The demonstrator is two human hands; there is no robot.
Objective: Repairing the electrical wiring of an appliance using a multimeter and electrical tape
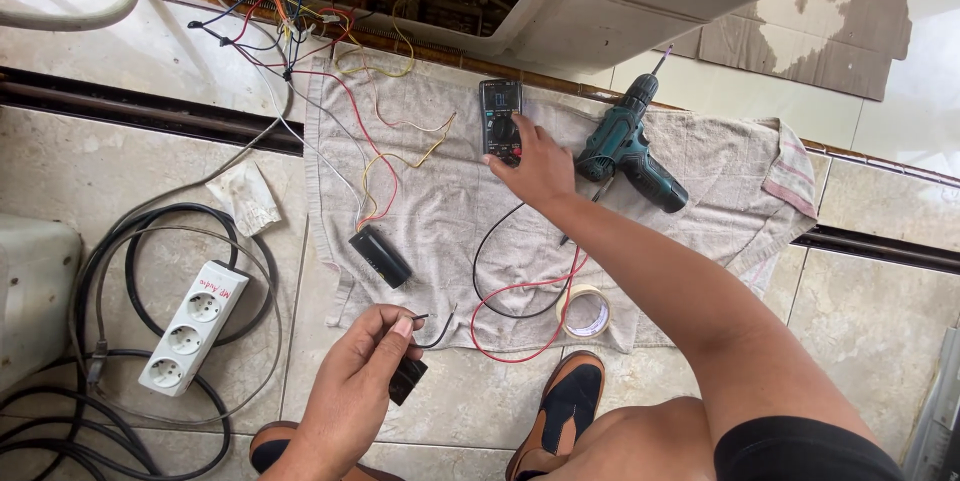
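Underfoot, pale tiled floor (880,311); grey towel (440,201) outspread

A teal cordless drill (628,144) is being kept on the grey towel (700,181), near a roll of tape (584,312). A white power strip (191,326) is being surrounded by black cables (110,271) on the tiled floor (880,311).

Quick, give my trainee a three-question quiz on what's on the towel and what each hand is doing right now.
1. True or false: the right hand is on the multimeter.
2. What does the left hand hold? A) tape roll B) small black part with a probe tip C) drill
3. Which tool lies right of the multimeter on the towel?

Key: 1 true; 2 B; 3 the green cordless drill.
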